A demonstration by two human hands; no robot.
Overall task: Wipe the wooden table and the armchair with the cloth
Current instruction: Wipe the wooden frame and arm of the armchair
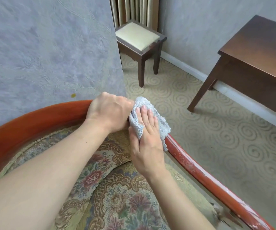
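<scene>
Nearest me is the armchair (117, 196), its floral seat under my forearms and its red wooden rail (200, 176) curving round the back and down toward my lower right. Going left to right along that rail: my left hand (107, 112) curls over its top, gripping the rail beside the cloth's edge; whether it also pinches the cloth I cannot tell. Just right of it the cloth (150, 120) drapes over the rail, and my right hand (148, 140) presses it flat with straight fingers. I judge the cloth light, soft and limp, best held bunched. The rail is stiff, its paint chipped. The wooden table (257, 63) stands well right of the armchair.
</scene>
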